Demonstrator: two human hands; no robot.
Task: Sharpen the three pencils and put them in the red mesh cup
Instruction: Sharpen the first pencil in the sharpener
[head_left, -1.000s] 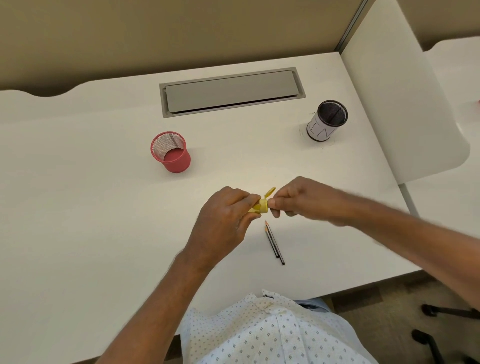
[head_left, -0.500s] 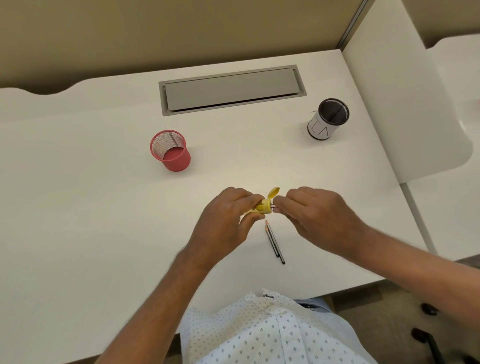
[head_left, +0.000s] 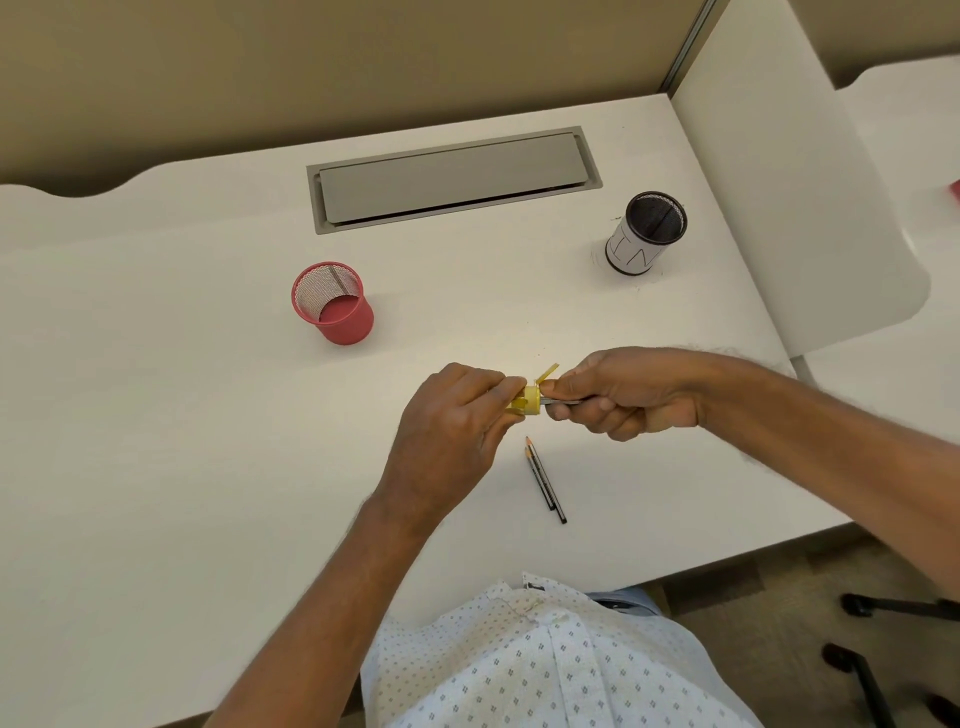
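The red mesh cup (head_left: 332, 304) is sitting empty on the surface (head_left: 156, 415). Your left hand (head_left: 452, 431) is pinching the yellow sharpener (head_left: 525, 401). Your right hand (head_left: 623, 392) is gripping a pencil (head_left: 558, 401) in it. Two pencils (head_left: 545, 480) are lying below.

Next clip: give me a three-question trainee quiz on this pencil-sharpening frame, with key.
1. True or false: the red cup already holds a pencil.
2. How many pencils lie on the desk?
3. Which hand holds the yellow sharpener: A left hand, B right hand?

Key: 1 false, it looks empty; 2 two, side by side; 3 A, while the right hand grips a third pencil at the sharpener.
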